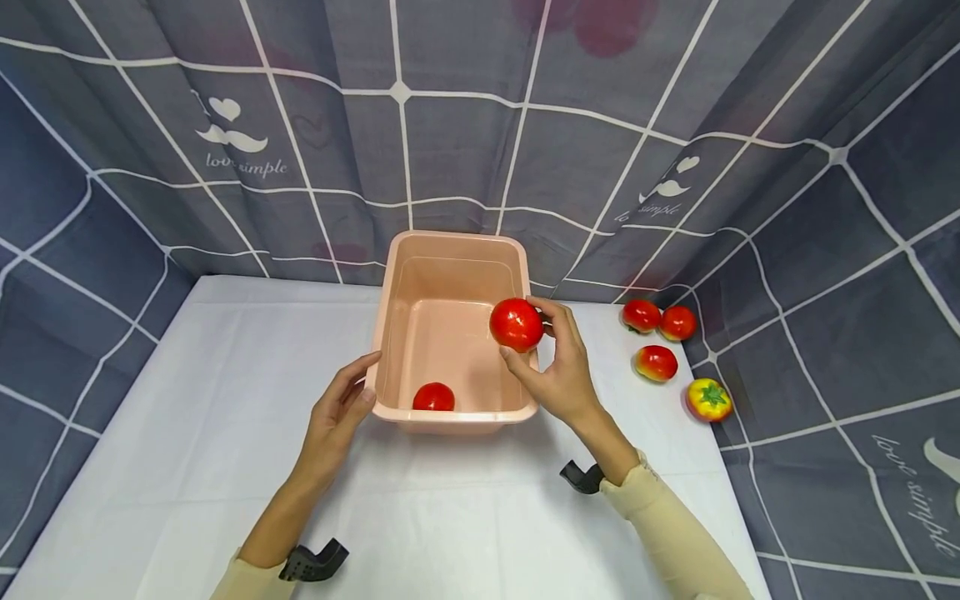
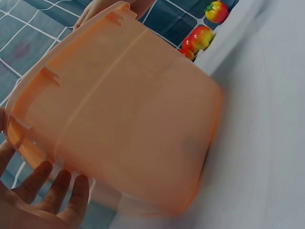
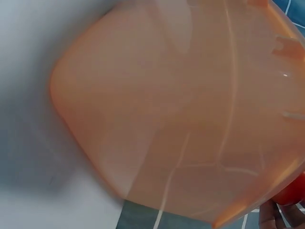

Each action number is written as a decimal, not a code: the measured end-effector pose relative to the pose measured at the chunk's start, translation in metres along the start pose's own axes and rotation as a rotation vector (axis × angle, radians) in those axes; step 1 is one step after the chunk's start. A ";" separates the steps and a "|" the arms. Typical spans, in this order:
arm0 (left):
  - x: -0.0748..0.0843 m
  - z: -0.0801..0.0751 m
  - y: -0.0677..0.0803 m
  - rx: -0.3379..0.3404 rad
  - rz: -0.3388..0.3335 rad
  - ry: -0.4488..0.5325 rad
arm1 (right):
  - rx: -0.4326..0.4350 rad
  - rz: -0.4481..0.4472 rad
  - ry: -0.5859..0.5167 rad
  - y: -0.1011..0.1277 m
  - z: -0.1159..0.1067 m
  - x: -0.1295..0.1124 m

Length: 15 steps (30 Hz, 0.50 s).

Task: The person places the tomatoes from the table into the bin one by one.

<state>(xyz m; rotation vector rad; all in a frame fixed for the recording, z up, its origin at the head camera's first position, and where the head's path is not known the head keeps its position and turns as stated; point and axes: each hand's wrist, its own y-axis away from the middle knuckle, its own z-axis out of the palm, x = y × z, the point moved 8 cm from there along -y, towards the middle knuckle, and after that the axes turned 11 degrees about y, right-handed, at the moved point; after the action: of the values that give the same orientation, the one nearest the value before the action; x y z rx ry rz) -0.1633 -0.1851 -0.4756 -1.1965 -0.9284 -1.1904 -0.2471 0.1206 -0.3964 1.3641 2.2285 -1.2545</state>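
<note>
A peach-coloured plastic bin (image 1: 442,342) stands on the white-covered table. My right hand (image 1: 562,371) holds a shiny red tomato (image 1: 516,323) between thumb and fingers, over the bin's right rim. Inside, by the near wall, lies another red tomato (image 1: 433,397), partly hidden by the rim. At the bin's left side my left hand (image 1: 333,421) touches the outside near the rim with extended fingers. The left wrist view shows those fingers (image 2: 57,191) spread along the bin's side. In the right wrist view the bin wall fills most of the picture, with the held tomato (image 3: 291,192) at the lower right.
At the table's right edge lie several more tomatoes, among them a red one (image 1: 641,315) at the back and a yellow-red one (image 1: 708,400) with a green top. Grey checked curtains (image 1: 465,150) hang behind and at both sides. Each wrist wears a black mount (image 1: 313,562).
</note>
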 end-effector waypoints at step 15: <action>0.002 0.001 0.000 -0.003 0.003 -0.001 | -0.209 -0.021 0.131 -0.017 0.021 0.000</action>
<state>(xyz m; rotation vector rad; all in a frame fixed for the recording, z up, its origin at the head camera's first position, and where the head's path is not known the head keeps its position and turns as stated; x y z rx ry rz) -0.1629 -0.1845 -0.4732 -1.2005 -0.9253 -1.1898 -0.2656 0.1013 -0.3994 1.3805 2.3889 -0.9304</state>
